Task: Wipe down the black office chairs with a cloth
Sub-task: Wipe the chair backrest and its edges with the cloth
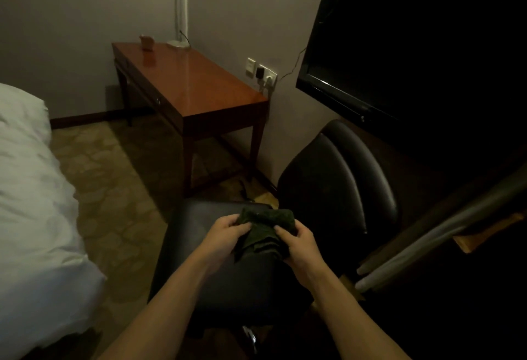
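Note:
A black office chair stands right below me, its seat (199, 260) low in the middle and its padded backrest (342, 177) to the right. Above the seat I hold a crumpled dark green cloth (263, 231) between both hands. My left hand (225, 235) grips the cloth's left side with curled fingers. My right hand (298, 245) grips its right side, thumb on top. The lower part of the cloth hangs between my hands.
A wooden desk (199, 83) stands against the wall ahead, with a lamp base (178, 43) and a small object on it. A white bed (31, 188) fills the left. A dark TV (413, 46) hangs on the right wall. Grey poles (427, 234) lean at the right.

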The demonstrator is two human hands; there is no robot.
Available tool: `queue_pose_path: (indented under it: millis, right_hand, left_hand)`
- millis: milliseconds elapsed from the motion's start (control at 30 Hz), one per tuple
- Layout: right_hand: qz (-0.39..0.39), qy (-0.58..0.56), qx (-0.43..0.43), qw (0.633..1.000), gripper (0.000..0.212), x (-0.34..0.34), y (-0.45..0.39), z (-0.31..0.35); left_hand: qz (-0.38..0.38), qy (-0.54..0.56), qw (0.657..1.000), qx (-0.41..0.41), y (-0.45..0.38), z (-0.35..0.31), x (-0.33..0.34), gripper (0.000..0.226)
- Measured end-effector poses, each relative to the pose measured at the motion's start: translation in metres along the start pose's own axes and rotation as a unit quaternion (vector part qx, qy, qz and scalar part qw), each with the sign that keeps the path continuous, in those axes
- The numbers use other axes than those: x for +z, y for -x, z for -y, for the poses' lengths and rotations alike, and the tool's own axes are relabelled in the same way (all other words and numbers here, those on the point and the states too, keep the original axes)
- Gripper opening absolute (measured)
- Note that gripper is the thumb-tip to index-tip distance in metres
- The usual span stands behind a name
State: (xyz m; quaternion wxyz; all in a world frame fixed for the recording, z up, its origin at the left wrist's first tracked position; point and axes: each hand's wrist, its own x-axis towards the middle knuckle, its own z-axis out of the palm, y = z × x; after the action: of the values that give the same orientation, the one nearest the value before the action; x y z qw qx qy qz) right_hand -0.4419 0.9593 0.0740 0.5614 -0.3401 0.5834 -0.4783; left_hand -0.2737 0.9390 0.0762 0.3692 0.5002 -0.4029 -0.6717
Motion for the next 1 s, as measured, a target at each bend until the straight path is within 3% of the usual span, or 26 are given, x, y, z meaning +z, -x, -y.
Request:
queue_pose_path:
  millis: [167, 367, 467, 600, 800, 900, 1000]
  right_hand:
    - [0.044, 0.044, -0.008, 0.998, 0.017, 0.033, -0.046, 0.008]
    - [0.13, -0.043, 0.043, 0.99, 0.032, 0.083, -0.113, 0.012]
    - [0.182, -0.04, 0.065, 0.98, 0.037, 0.111, -0.145, 0.02]
    - [0.227, -0.021, 0.074, 0.971, 0.038, 0.154, -0.176, 0.031]
    - [0.265, -0.054, 0.073, 0.96, 0.032, 0.219, -0.209, 0.039]
    - [0.282, -0.081, 0.1, 0.951, 0.022, 0.258, -0.23, 0.04]
    - [0.287, -0.078, 0.097, 0.95, 0.024, 0.304, -0.257, 0.041]
  left_hand:
    - [-0.024, 0.025, 0.999, 0.002, -0.029, -0.015, -0.038, 0.018]
    - [-0.052, 0.066, 0.996, -0.034, -0.077, -0.043, -0.097, 0.022]
    - [-0.072, 0.075, 0.994, -0.033, -0.09, -0.068, -0.124, 0.014]
    - [-0.102, 0.035, 0.994, -0.015, -0.098, -0.084, -0.164, 0.021]
    - [-0.133, 0.06, 0.989, 0.03, -0.108, -0.095, -0.235, 0.028]
    - [-0.148, 0.071, 0.986, 0.032, -0.121, -0.101, -0.276, 0.029]
    - [-0.143, 0.058, 0.988, 0.026, -0.143, -0.111, -0.324, 0.027]
